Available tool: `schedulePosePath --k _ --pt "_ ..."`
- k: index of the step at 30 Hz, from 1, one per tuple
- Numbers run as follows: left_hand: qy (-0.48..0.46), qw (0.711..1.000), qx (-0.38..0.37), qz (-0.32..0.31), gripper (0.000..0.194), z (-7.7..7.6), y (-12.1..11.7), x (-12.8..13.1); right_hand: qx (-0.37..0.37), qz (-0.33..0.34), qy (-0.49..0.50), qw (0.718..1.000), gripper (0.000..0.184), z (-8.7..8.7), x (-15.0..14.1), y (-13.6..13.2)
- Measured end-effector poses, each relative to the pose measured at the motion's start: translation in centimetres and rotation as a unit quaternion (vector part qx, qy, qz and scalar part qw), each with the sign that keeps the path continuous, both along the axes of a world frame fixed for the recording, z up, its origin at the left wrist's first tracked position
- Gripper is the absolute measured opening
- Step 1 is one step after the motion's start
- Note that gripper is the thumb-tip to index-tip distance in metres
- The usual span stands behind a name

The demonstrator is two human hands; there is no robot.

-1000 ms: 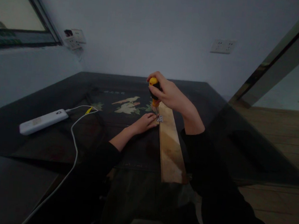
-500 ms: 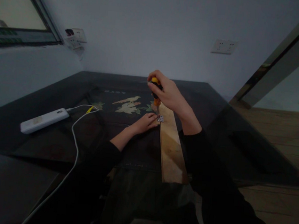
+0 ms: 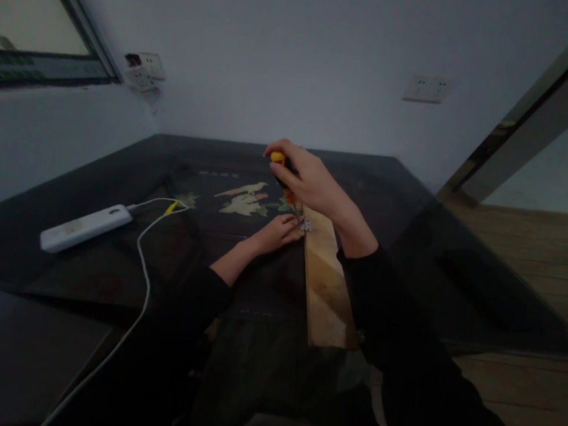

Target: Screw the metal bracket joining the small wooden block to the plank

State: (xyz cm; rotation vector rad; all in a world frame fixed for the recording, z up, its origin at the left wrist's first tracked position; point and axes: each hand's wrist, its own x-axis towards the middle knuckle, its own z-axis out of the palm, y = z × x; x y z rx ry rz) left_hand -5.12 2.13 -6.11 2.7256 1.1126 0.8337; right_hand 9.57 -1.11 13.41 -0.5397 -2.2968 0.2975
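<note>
Your board point(image 3: 329, 296) overhangs the bench's point(image 3: 413, 211) front edge; bench surface runs rightward beyond it. Your right hand point(image 3: 309, 181) has its grip closed around the screwdriver point(image 3: 277, 157), slanting to the metal plate point(image 3: 307, 225) at the board's left edge. Your left hand point(image 3: 275, 234) rests beside; its grip you can't tell. Leftward, the white box's point(image 3: 86, 227) cable point(image 3: 146, 287) crosses the front edge.

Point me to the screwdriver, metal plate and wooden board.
Screwdriver point(image 3: 290, 195): head view, orange lower handle.
Metal plate point(image 3: 307, 225): head view, right-hand part.
Wooden board point(image 3: 326, 280): head view, middle of top face.
</note>
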Motion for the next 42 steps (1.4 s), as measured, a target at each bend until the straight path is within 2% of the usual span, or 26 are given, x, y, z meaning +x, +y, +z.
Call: schedulePosePath --k 3,5,11,13,22,27,29,34,36,38,42 --pt "0.004 1.0 -0.002 0.0 0.045 0.1 -0.1 -0.1 -0.02 0.07 -0.016 0.997 0.031 0.2 0.5 0.1" --pt "0.007 1.0 -0.005 0.005 0.044 0.1 -0.1 -0.1 -0.016 0.078 -0.016 0.997 0.033 0.1 0.5 0.3" --pt "0.007 1.0 -0.007 0.001 0.039 0.0 0.1 0.0 0.032 -0.085 0.024 0.996 0.03 -1.1 -1.0 0.9" --pt "0.006 1.0 -0.005 0.0 0.041 0.1 0.1 0.0 0.033 -0.086 0.018 0.996 0.03 -1.2 -1.1 0.9" --pt "-0.002 1.0 -0.007 0.001 0.042 0.4 -0.2 0.1 0.017 -0.006 -0.014 1.0 0.039 -0.8 -0.5 0.6" --pt "-0.002 1.0 -0.023 -0.012 0.035 0.4 0.0 0.2 0.026 -0.087 -0.013 0.996 0.033 -1.2 -1.3 0.2" --pt "-0.001 1.0 -0.022 -0.013 0.035 0.3 0.0 0.1 0.021 -0.097 -0.008 0.995 0.032 -1.2 -1.3 0.2" --pt "-0.003 1.0 -0.009 -0.005 0.045 0.3 -0.1 0.0 0.0 0.009 -0.02 1.0 0.035 -0.5 -0.3 0.4" --pt "-0.002 1.0 -0.008 -0.001 0.046 0.3 -0.2 0.0 0.003 0.026 -0.024 0.999 0.037 -0.4 -0.2 0.4" --pt "0.001 1.0 -0.009 -0.002 0.044 0.3 -0.1 0.0 0.011 -0.007 -0.023 1.0 0.037 -0.6 -0.4 0.3" --pt "0.006 1.0 -0.016 -0.005 0.038 0.1 0.2 0.1 0.037 -0.139 -0.018 0.989 0.037 -1.4 -1.4 0.1"
